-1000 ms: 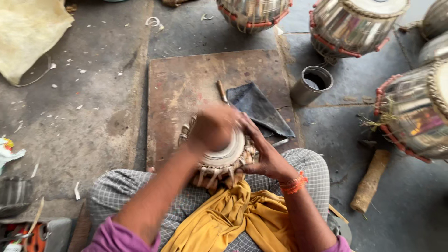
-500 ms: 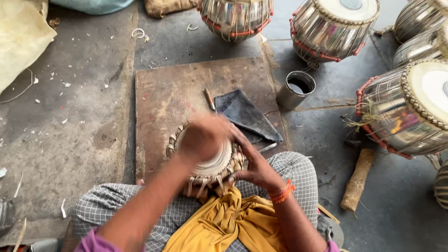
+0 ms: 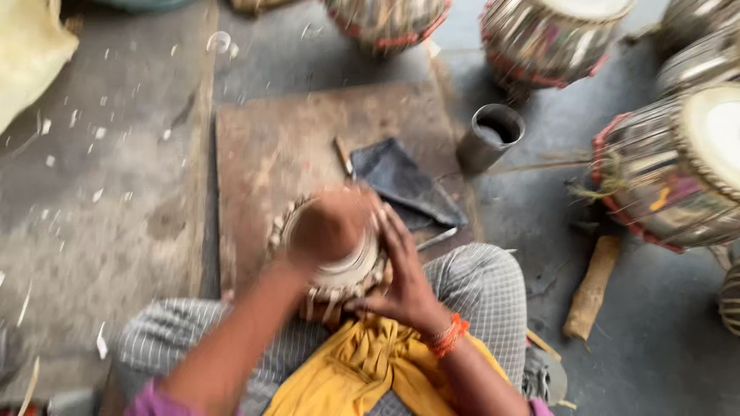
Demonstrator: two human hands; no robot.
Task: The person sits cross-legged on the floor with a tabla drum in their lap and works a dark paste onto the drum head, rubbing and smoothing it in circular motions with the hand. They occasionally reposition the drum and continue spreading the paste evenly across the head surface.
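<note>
A small drum [image 3: 351, 271] with a pale head and laced sides rests in my lap against a wooden board [image 3: 285, 146]. My left hand [image 3: 327, 227] sits on top of the drum head, curled and blurred by motion; whether it holds anything is hidden. My right hand [image 3: 405, 281] clasps the drum's right side, fingers spread along the rim, with an orange band at the wrist. A yellow cloth [image 3: 362, 370] lies over my lap below the drum.
A dark folded cloth [image 3: 401, 181], a small wooden-handled tool [image 3: 343, 156] and a thin metal tool [image 3: 438, 239] lie on the board. A metal cup [image 3: 489, 137] stands to the right. Larger drums [image 3: 678, 166] [image 3: 551, 35] [image 3: 385, 19] ring the back and right. A wooden stick [image 3: 590, 286] lies on the floor.
My left hand has kept moving over the drum head, staying on top of it. My right hand stays on the drum's side. The view has shifted slightly.
</note>
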